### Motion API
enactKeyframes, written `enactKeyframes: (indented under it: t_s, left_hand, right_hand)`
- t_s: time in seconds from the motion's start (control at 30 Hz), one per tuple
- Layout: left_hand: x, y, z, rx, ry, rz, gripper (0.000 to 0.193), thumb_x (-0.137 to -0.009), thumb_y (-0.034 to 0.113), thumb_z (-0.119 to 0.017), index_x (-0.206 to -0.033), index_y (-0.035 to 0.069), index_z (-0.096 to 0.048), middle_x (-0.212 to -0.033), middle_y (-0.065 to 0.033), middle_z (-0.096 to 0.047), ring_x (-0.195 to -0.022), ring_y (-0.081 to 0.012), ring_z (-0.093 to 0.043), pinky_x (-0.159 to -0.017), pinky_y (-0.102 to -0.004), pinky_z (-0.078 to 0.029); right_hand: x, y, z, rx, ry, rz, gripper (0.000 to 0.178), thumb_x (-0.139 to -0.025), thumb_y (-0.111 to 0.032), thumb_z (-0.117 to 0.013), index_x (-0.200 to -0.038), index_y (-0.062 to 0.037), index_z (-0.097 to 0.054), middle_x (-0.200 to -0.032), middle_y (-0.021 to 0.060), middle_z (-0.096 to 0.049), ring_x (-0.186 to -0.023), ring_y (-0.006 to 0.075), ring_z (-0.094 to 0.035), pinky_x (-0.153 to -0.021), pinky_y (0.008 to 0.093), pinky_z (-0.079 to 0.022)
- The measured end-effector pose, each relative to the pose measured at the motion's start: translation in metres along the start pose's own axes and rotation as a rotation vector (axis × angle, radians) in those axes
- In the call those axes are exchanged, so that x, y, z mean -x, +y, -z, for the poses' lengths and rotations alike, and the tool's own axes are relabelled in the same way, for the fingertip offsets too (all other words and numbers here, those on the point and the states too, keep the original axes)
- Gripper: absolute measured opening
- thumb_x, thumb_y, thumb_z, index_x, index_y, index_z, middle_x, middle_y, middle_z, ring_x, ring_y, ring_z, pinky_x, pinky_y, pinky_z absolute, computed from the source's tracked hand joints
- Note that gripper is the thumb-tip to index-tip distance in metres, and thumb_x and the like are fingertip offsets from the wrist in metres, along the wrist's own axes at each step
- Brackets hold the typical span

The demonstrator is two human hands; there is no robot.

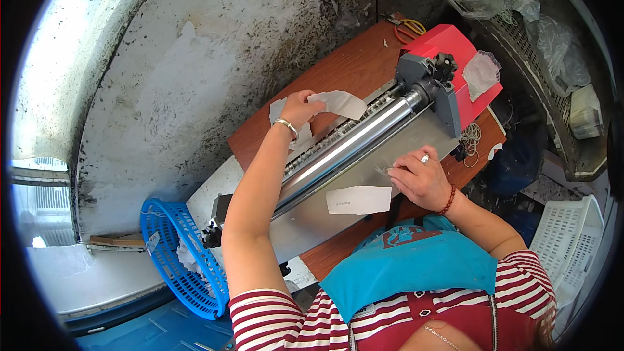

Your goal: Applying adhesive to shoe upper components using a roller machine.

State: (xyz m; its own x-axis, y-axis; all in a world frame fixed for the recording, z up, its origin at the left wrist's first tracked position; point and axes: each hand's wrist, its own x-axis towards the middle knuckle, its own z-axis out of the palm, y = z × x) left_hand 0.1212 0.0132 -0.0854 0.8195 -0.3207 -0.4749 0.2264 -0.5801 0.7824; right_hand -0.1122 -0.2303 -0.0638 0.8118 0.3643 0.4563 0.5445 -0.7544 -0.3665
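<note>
Beyond a long steel roller (354,149), my left hand (298,110) is closed on a curved white strip (342,103) of thin sheet material, which hangs over the rear of the machine. Another white piece (277,109) lies partly behind that hand. My right hand (419,179) is over the near side of the steel plate (309,221), its fingers curled together; what they hold, if anything, I cannot make out. Small pale shreds (382,170) show at those fingertips. Closer to me, a flat white cut piece (359,200) with a small printed line rests on the plate.
The roller machine has a red end housing (448,49) at the far right and stands on a brown wooden table (364,52). A blue plastic basket (153,221) with white scraps is at left. White baskets (569,240) stand at right, and a cord tangle (470,136) lies by the plate.
</note>
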Motion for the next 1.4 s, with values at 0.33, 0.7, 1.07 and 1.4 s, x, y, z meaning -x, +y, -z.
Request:
enactKeyframes:
  t_s: [0.33, 0.7, 1.07, 1.4]
  left_hand:
    - [-0.025, -0.022, 0.054, -0.099, 0.253, -0.175, 0.011, -0.081, 0.012, -0.063, -0.088, 0.004, -0.066, -0.079, -0.0002, -0.066, -0.068, -0.0093, -0.063, -0.060, -0.0244, -0.047]
    - [-0.033, -0.077, 0.019, -1.214, 0.115, -0.202, 0.024, -0.079, 0.019, -0.061, -0.101, 0.013, -0.069, -0.109, -0.0113, -0.064, -0.101, -0.0287, -0.061, -0.082, -0.0414, -0.051]
    - [-0.023, -0.066, 0.020, -0.966, -0.092, 0.103, 0.033, -0.081, 0.021, -0.056, -0.111, 0.013, -0.067, -0.114, -0.0136, -0.065, -0.105, -0.0288, -0.062, -0.092, -0.0368, -0.048]
    - [-0.008, -0.031, 0.010, -0.792, -0.104, -0.141, 0.031, -0.082, 0.019, -0.056, -0.109, 0.008, -0.067, -0.098, -0.0125, -0.068, -0.086, -0.0262, -0.065, -0.081, -0.0357, -0.050]
  right_hand:
    - [-0.005, 0.001, -0.008, -0.038, 0.054, -0.025, 0.018, -0.069, -0.008, -0.071, -0.086, -0.0107, -0.064, -0.087, 0.0020, -0.057, -0.080, 0.0196, -0.055, -0.077, 0.0368, -0.036]
    - [-0.009, 0.003, -0.018, -0.001, 0.107, -0.051, 0.020, -0.065, -0.005, -0.070, -0.083, -0.0125, -0.063, -0.084, 0.0012, -0.056, -0.077, 0.0195, -0.054, -0.075, 0.0358, -0.037]
    - [-0.003, 0.003, -0.017, -0.045, 0.104, -0.081, 0.023, -0.065, -0.007, -0.071, -0.086, -0.0130, -0.063, -0.084, 0.0013, -0.056, -0.077, 0.0204, -0.055, -0.077, 0.0370, -0.038]
    - [-0.009, -0.025, -0.026, -0.156, -0.072, 0.123, 0.032, -0.065, -0.020, -0.077, -0.093, -0.0121, -0.064, -0.090, 0.0013, -0.057, -0.083, 0.0175, -0.055, -0.085, 0.0386, -0.036]
